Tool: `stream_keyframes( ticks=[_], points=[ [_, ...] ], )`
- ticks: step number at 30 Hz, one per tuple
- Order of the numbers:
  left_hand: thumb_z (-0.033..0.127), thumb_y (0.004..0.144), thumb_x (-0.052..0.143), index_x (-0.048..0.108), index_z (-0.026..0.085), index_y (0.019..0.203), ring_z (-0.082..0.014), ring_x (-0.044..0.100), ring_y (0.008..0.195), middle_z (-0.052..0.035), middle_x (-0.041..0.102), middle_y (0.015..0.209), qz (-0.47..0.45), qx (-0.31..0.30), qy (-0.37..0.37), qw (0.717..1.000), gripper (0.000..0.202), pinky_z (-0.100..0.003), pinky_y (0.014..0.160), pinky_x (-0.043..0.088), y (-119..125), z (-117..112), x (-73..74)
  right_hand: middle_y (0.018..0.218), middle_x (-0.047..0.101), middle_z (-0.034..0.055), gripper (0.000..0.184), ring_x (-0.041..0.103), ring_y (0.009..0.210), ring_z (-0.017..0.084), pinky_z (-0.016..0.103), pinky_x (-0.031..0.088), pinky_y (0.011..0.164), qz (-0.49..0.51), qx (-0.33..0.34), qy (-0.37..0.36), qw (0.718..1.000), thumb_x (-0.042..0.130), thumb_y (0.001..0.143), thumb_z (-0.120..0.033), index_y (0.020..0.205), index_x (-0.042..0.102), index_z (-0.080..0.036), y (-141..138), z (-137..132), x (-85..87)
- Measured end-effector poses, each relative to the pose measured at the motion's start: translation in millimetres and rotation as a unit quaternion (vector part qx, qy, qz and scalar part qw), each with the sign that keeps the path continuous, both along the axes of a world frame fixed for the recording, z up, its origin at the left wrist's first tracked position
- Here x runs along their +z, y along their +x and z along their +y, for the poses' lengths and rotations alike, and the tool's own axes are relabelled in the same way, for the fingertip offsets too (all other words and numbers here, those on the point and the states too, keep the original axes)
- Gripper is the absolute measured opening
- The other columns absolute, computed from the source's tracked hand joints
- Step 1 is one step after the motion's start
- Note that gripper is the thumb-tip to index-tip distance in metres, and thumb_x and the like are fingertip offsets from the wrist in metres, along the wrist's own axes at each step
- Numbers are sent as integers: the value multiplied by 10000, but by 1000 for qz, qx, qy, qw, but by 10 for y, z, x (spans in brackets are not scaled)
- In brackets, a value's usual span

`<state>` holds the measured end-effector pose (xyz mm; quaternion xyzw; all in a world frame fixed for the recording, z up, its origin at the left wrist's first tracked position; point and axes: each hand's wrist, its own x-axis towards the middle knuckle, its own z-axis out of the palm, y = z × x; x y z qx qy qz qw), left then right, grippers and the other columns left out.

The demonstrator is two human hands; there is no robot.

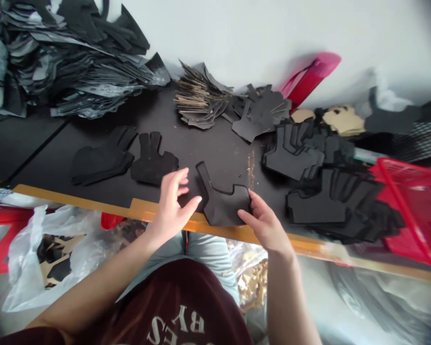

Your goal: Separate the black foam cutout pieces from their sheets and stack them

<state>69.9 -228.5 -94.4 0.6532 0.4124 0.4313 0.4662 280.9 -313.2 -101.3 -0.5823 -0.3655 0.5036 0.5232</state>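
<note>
Left hand (172, 206) is hanging open, fingers spread, just beside a matte black sheet cutout (222, 208), notched and angular, lying flat at the tabletop (219, 158) edge. Right hand (265, 225) is half-open, fingertips touching the cutout's right side.

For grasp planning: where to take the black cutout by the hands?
Take the cutout by its wide body, from the near side, where it meets the orange table edge. It lies flat and thin, so that edge likely gives purchase; the narrow arm looks floppier.
</note>
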Motion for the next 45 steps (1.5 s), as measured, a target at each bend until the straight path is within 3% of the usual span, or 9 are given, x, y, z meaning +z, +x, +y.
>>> stream_keyframes(
  ticks=[3, 6, 8, 12, 16, 20, 29, 34, 45],
  points=[
    [223, 753, 672, 559, 224, 1196, -242, 500, 1136, -91, 531, 1222, 83, -62, 115, 988, 457, -362, 984, 415, 17, 82, 271, 1103, 656, 47, 519, 598, 997, 207, 357, 498, 864, -27, 124, -19, 992, 751, 670, -274, 1170, 622, -225, 168, 115, 282],
    [242, 782, 644, 586, 222, 1160, -185, 603, 811, -51, 653, 945, 108, -212, 25, 971, 383, -294, 772, 477, 144, 162, 497, 1054, 664, 45, 495, 599, 942, 193, 333, 493, 820, -61, 194, -26, 979, 770, 636, -257, 1117, 659, -210, 224, 314, 553],
    [258, 794, 622, 596, 211, 1091, -136, 566, 617, -18, 643, 801, 85, -226, -59, 969, 301, -249, 600, 456, 233, 200, 530, 986, 663, 32, 485, 596, 860, 161, 297, 494, 750, -88, 140, 2, 986, 773, 632, -265, 1102, 661, -218, 208, 415, 637],
    [256, 755, 638, 505, 190, 955, -110, 566, 544, 23, 602, 716, -69, -111, -228, 965, 250, -236, 527, 480, 310, 199, 363, 923, 647, 17, 480, 578, 751, 123, 281, 501, 684, -100, -40, 69, 992, 723, 702, -335, 1157, 602, -244, 130, 409, 494],
    [256, 706, 689, 440, 184, 890, -124, 627, 645, 35, 596, 734, -169, -68, -321, 929, 318, -315, 658, 562, 304, 93, 166, 859, 641, 20, 444, 563, 740, 130, 267, 498, 637, -76, -48, 22, 996, 703, 718, -387, 1118, 613, -217, 8, 260, 175],
    [257, 691, 706, 441, 169, 852, -124, 636, 687, 16, 608, 781, -167, -85, -346, 919, 323, -321, 691, 565, 291, 2, 99, 833, 620, 7, 407, 540, 707, 126, 247, 483, 578, -68, -78, 2, 995, 689, 724, -397, 1085, 622, -222, -61, 194, 39],
    [210, 741, 653, 455, 202, 1129, -144, 619, 841, -11, 636, 899, -137, -101, -233, 957, 436, -254, 781, 474, 248, 147, 68, 764, 568, -11, 363, 462, 634, 107, 245, 415, 594, -171, 49, 14, 984, 609, 799, -324, 1155, 620, -253, -2, 219, 168],
    [181, 777, 592, 523, 195, 1137, -171, 608, 904, -46, 626, 1008, -32, -103, -137, 985, 366, -286, 846, 459, 221, 159, -51, 775, 563, -6, 383, 470, 642, 115, 251, 414, 596, -223, 50, 10, 974, 575, 825, -333, 1203, 589, -270, -3, 245, 78],
    [139, 720, 615, 513, 185, 1044, -150, 608, 849, -22, 614, 919, -87, -81, -169, 978, 343, -259, 782, 470, 287, 211, -138, 860, 560, 3, 358, 508, 706, 97, 212, 460, 596, -149, -45, 17, 988, 648, 745, -308, 1097, 647, -241, -28, 317, -30]
  ],
)
